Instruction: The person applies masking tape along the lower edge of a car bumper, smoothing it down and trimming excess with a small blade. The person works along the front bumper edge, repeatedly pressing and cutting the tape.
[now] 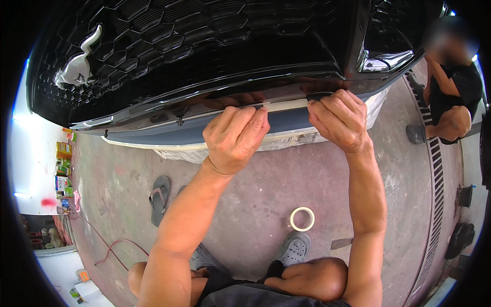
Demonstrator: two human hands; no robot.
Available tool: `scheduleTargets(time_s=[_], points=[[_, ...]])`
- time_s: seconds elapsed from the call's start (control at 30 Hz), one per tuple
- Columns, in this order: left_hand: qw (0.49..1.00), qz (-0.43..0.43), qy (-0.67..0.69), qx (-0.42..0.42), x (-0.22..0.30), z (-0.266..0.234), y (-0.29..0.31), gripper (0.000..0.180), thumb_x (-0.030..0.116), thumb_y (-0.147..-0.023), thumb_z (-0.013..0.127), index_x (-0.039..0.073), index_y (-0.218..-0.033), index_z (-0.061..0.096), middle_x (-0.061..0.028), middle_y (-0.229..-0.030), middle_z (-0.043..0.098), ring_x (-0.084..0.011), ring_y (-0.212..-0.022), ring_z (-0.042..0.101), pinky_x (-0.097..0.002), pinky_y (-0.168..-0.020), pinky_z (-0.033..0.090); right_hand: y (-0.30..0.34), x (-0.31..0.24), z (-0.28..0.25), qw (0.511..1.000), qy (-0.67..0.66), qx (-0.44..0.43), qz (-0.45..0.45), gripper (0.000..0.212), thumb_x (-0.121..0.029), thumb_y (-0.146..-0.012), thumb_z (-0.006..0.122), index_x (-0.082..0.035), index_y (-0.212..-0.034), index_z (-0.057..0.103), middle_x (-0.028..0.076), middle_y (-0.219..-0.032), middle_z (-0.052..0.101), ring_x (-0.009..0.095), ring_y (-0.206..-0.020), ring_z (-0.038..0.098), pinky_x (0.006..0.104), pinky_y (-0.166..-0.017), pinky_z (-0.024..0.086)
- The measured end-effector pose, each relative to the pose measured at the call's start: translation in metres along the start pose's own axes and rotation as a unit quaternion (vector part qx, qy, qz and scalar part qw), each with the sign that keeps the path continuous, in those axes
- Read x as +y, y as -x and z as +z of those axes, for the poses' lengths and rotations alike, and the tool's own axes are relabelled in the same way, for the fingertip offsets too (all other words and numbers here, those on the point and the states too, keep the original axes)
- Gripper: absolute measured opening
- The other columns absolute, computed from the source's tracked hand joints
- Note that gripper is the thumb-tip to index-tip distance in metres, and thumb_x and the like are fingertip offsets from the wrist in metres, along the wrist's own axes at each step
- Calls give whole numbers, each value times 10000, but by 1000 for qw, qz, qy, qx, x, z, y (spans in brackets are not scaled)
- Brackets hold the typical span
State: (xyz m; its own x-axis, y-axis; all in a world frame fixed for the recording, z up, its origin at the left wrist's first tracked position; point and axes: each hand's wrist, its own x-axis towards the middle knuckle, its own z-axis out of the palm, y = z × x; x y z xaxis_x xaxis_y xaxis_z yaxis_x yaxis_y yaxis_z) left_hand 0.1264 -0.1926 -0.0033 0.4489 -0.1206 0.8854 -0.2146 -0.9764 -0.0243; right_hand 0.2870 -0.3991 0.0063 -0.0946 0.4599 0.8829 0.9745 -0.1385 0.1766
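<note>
Both my hands pinch a pale strip of masking tape (287, 106) along the lower edge of a glossy black car bumper (204, 77). My left hand (236, 134) is closed on the strip's left end. At its other end, my right hand (340, 122) is closed too, with fingertips against the bumper edge. The strip is stretched straight between them. Below it runs a dark blue-grey panel (161, 135), bordered underneath by tape and printed masking paper (291, 143). My fingers hide parts of the edge.
A roll of masking tape (302, 207) lies on the concrete floor by my right shoe (295, 249). One flip-flop (159, 200) and a red hose (109, 249) are to the left. Cans (63, 169) line the left wall. Another person (452, 94) crouches at right beside a floor grate (436, 169).
</note>
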Motion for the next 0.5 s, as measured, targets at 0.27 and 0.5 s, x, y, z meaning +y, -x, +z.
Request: scheduleTargets(time_s=[0.27,0.5], points=[[1000,4,-1,2,1,3,1,250,-47,-708,916,12,-930,817,-55,-869,728,-200,-715,679,-298,-597,564,1,0,-1,1000,6,-7,3,251,21,-645,898,-76,-847,787,-2,-778,649,126,-682,633,278,-579,539],[1000,0,-10,-2,1,0,0,238,-48,-717,911,16,-927,818,-51,-855,718,-194,-711,676,-293,-586,559,1,0,-2,1000,10,-20,3,237,15,-656,893,-75,-850,790,-1,-788,665,125,-688,648,281,-578,538]])
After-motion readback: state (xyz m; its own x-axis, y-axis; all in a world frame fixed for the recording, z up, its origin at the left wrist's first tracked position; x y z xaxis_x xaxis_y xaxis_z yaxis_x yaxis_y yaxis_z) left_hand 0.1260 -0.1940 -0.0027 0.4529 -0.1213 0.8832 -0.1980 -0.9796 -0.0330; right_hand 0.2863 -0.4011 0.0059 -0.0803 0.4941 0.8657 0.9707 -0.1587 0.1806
